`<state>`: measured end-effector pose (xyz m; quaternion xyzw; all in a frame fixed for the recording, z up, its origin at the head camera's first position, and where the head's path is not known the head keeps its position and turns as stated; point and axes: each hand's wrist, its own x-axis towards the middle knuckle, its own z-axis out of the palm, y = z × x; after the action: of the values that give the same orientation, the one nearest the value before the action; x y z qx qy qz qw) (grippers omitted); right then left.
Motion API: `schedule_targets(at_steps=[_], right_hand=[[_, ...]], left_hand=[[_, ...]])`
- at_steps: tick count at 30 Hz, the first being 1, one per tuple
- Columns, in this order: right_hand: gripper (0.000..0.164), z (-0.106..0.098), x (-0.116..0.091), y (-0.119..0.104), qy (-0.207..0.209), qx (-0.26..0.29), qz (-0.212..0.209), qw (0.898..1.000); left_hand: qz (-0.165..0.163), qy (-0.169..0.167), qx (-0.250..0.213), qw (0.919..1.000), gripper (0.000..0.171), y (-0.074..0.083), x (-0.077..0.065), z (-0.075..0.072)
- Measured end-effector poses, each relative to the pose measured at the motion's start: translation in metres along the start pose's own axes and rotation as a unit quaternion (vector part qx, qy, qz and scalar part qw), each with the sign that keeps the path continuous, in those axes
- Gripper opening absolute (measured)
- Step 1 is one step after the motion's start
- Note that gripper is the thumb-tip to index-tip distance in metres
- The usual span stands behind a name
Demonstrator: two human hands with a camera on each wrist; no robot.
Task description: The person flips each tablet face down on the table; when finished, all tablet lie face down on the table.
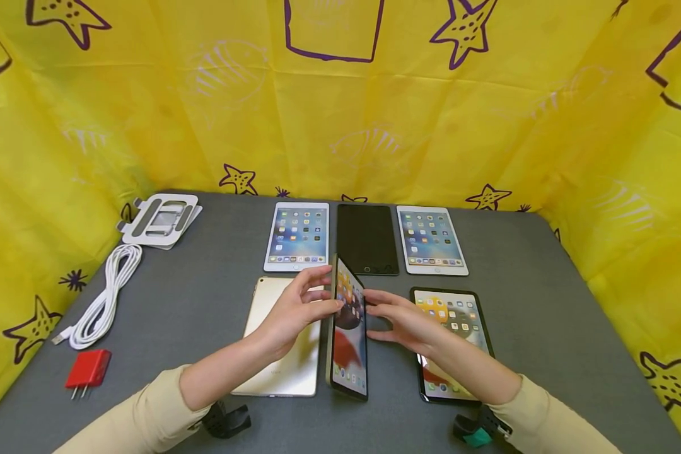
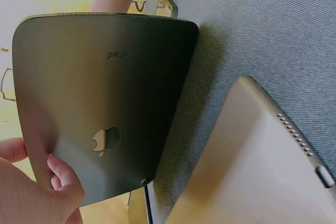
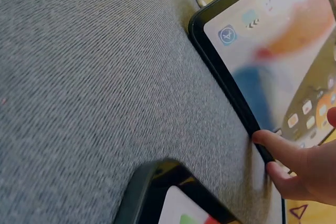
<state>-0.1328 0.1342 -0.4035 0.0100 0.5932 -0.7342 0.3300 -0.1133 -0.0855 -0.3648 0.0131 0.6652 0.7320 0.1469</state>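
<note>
A dark-backed tablet (image 1: pixel 349 340) stands tilted on its long edge in the middle of the table, its lit screen facing right. My left hand (image 1: pixel 297 309) pinches its raised edge; in the left wrist view fingers show against the back (image 2: pixel 100 103), which bears an apple logo. At the tablet's lower right edge is my right hand (image 1: pixel 400 318), its fairly straight fingertips touching the rim beside the screen (image 3: pixel 273 56). Below the left hand lies a gold tablet (image 1: pixel 286 372), back up. Beneath the right forearm, a black-framed tablet (image 1: pixel 451 315) lies screen up, partly hidden.
Along the back lie two white tablets (image 1: pixel 299 236) (image 1: pixel 431 239) with lit screens and a black tablet (image 1: pixel 367 239) with a dark one. At left are a folded white stand (image 1: pixel 159 221), a coiled white cable (image 1: pixel 104 302) and a red plug adapter (image 1: pixel 88 369). Yellow cloth (image 1: pixel 340 126) surrounds the grey table.
</note>
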Motion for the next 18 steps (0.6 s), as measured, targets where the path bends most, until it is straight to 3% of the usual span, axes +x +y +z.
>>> schedule_targets(at_steps=[12,18], right_hand=[[0.061,0.008,0.005,-0.002,-0.010,-0.022,-0.010,1.000],[0.055,0.009,0.006,-0.019,0.011,-0.093,-0.075,0.993]], left_hand=[[0.024,-0.020,0.045,0.9985,0.065,0.003,0.002,0.010],[0.032,-0.017,0.058,0.9976,0.064,0.002,0.001,0.013]])
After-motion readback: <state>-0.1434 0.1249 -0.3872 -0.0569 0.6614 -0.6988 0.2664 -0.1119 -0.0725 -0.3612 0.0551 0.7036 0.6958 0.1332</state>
